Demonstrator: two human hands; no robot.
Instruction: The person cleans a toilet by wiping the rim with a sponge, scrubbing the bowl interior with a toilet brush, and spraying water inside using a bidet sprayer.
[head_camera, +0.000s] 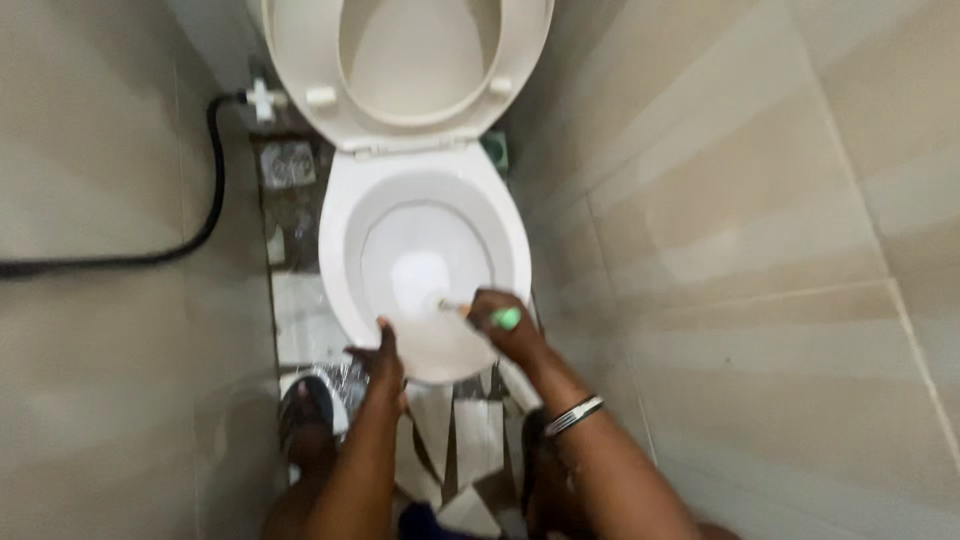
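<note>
In a narrow tiled stall, the right hand (503, 325) grips a green-handled brush (478, 313) inside the white toilet bowl (340, 250), while the left hand (381, 358) hovers half-open, empty, above the rim.

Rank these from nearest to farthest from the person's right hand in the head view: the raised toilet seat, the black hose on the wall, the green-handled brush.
From the right hand:
1. Green-handled brush, gripped in that hand over the bowl's front.
2. Raised toilet seat, up at the back of the toilet, above the bowl.
3. Black hose, far off on the left wall.
</note>
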